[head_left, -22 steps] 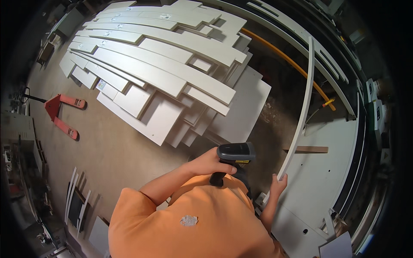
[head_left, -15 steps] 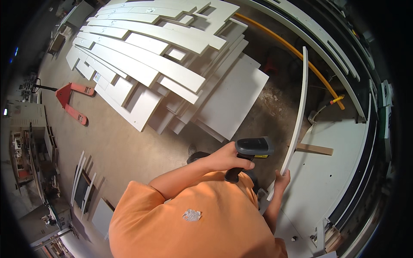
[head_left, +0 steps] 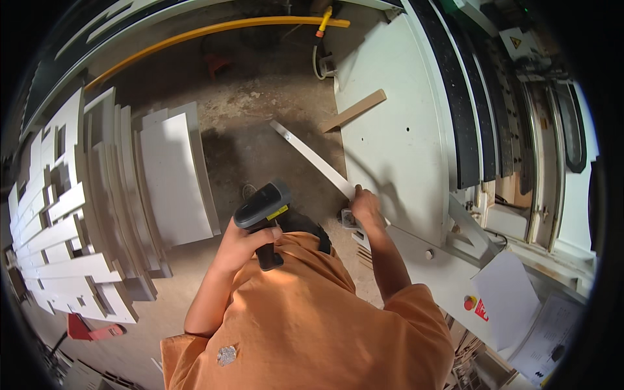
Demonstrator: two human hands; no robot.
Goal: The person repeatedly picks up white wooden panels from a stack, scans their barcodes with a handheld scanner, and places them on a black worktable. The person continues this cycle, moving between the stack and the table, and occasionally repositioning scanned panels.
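A dark handheld barcode scanner (head_left: pixel 263 207) with a yellow label is gripped by its handle in my left hand (head_left: pixel 244 244), close in front of my orange shirt. My right hand (head_left: pixel 366 207) is wrapped round a long, narrow white board strip (head_left: pixel 318 160) near its lower end. The strip slants away up and to the left, its far end over the floor. Beside my right hand stands the white side panel (head_left: pixel 396 97) of a machine.
Stacked white boards (head_left: pixel 172 182) fill the left side. A brown wooden piece (head_left: pixel 357 110) juts from the machine panel. Across the far side runs a yellow bar (head_left: pixel 214 29). A red emergency button (head_left: pixel 470 302) sits on the machine at lower right, and a red pallet jack (head_left: pixel 91 328) at lower left.
My view has turned to the right, so the board stack now lies at the left and more of the machine shows. Both hands still hold the scanner and strip; the strip now slants to the left.
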